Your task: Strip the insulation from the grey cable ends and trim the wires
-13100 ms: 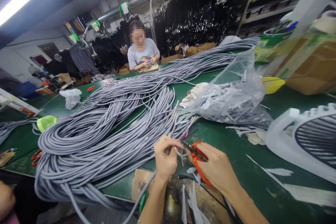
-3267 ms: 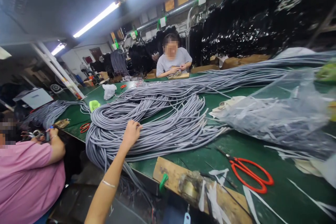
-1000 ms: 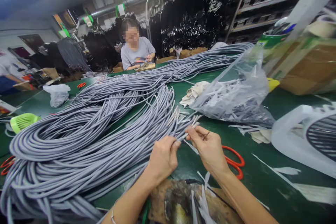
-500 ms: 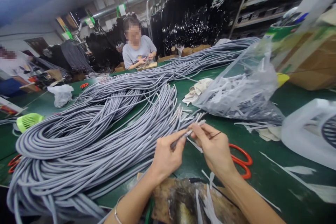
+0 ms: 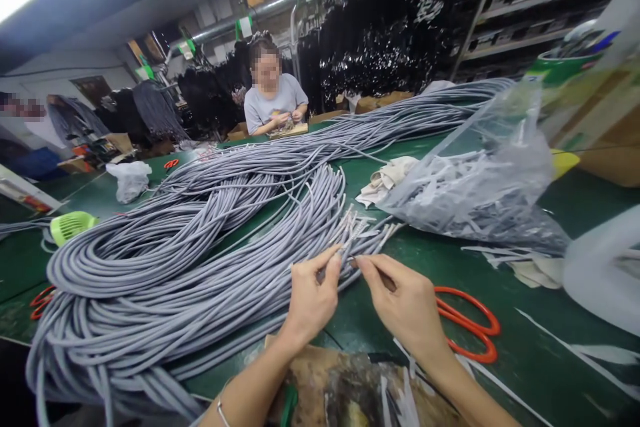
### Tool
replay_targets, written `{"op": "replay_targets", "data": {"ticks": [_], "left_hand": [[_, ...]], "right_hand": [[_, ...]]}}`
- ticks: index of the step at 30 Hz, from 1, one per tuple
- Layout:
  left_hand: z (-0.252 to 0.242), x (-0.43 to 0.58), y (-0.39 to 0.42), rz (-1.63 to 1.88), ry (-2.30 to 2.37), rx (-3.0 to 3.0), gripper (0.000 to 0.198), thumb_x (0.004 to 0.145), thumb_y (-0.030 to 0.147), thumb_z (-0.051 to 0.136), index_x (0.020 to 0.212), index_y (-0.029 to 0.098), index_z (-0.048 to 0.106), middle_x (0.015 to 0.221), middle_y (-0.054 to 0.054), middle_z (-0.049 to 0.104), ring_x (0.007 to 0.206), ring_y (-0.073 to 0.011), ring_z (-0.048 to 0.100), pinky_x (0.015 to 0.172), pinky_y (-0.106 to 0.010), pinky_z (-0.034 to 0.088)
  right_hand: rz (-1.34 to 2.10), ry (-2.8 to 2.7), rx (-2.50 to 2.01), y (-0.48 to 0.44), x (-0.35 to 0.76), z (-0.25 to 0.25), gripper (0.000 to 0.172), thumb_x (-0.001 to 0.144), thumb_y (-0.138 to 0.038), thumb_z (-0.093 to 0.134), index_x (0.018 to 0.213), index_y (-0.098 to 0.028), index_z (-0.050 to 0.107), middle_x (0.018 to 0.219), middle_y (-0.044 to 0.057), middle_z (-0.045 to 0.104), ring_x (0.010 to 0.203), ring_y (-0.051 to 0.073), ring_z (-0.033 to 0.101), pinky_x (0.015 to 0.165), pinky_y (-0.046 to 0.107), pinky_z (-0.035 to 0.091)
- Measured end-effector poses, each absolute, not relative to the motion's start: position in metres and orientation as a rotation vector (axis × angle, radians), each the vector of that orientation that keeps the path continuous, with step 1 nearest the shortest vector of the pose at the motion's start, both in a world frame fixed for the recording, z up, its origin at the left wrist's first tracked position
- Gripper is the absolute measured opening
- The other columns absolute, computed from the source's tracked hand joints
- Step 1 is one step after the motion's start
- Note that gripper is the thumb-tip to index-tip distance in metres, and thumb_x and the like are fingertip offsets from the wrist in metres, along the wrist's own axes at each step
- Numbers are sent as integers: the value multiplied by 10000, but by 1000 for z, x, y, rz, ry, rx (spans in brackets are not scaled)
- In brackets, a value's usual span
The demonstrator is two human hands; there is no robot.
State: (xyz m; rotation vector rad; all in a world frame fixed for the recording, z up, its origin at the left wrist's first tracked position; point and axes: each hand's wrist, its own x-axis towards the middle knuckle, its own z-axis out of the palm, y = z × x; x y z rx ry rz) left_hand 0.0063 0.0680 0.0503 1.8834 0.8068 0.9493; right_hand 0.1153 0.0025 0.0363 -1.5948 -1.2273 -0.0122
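Observation:
A big pile of grey cables (image 5: 190, 247) lies coiled across the green table (image 5: 530, 360), its cut ends fanned out near the front. My left hand (image 5: 311, 295) pinches one grey cable just behind its stripped end. My right hand (image 5: 403, 300) is closed in a pinch on the tip of that same cable, right beside the left thumb. Orange-handled scissors (image 5: 467, 330) lie flat on the table just right of my right hand, untouched.
A clear plastic bag of grey strippings (image 5: 480, 187) sits at the right, with cloth (image 5: 387, 177) beside it. A worn wooden board (image 5: 350, 390) with scraps is at the front edge. A seated person (image 5: 274, 101) works at the far side. A green basket (image 5: 70, 225) is at left.
Both hands have dropped slightly toward the cable ends and stay pinched on the same cable; the view has shifted a little. The scissors have stayed on the table.

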Motion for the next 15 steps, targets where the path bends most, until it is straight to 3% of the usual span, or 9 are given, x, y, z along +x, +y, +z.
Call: {"op": "replay_targets", "data": {"ticks": [9,15], "left_hand": [[49,7,66,922,769,1878,285,859,223,461,1030,136,672,1032,-56,684,1009,-204,618,934,-341,471],[47,6,68,913,767,1958,274,850,237,478,1011,157,686,1003,-47,696,950,-205,643,858,-299,514]], "right_hand": [[-63,-1224,-1653,2,117,36,396,878,-387,396,631,-172,620,564,20,603,473,108,514,493,206,382],[171,-1178,-1606,3,117,35,428,862,-428,401,576,-163,579,500,-1,550,443,103,476,444,194,365]]}}
